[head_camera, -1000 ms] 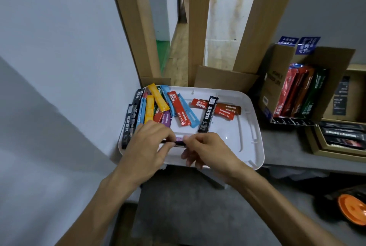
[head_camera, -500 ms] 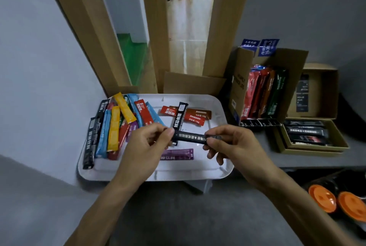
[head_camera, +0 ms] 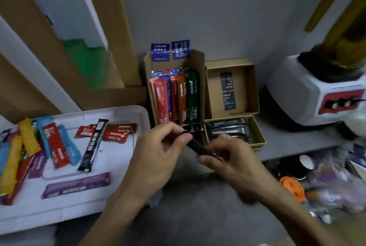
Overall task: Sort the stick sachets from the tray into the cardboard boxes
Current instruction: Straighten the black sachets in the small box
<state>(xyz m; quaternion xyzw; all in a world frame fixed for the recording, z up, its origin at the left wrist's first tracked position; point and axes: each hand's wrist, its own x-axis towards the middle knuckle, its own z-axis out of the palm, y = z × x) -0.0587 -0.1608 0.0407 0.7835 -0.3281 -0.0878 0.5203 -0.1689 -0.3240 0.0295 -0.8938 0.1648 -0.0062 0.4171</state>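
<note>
Thumb and forefinger of the left hand (head_camera: 156,158) are closed narrowly on the upper end of a black stick sachet (head_camera: 198,147), with the other fingers (head_camera: 175,127) curled above it. The right hand (head_camera: 235,166), slightly blurred, pinches the lower end between its thumb and curled fingers. The stick slants down from left to right between the two hands, held in the air just past the right edge of the tray and in front of the cardboard boxes.

Directly behind the hands stands a tall cardboard box (head_camera: 198,61), open at the front, with red, orange and green sachets (head_camera: 174,97) upright inside it. Just to its right is a low cardboard box (head_camera: 260,138) holding a layer of black sachets (head_camera: 227,129) lying flat; its raised lid (head_camera: 251,87) stands behind it and carries a black label.

To the left lies a white tray (head_camera: 126,110) on the grey worktop (head_camera: 287,142). It still holds loose sachets – a yellow one (head_camera: 29,138), a blue one (head_camera: 67,144), a red one (head_camera: 55,146), another black one (head_camera: 94,144), a purple one (head_camera: 77,185) near the front, and some short red packets (head_camera: 116,132).

At the far right sits a white appliance (head_camera: 316,91) with a red control panel, and below the worktop edge there is an orange lid (head_camera: 292,188) among blurred clutter
</note>
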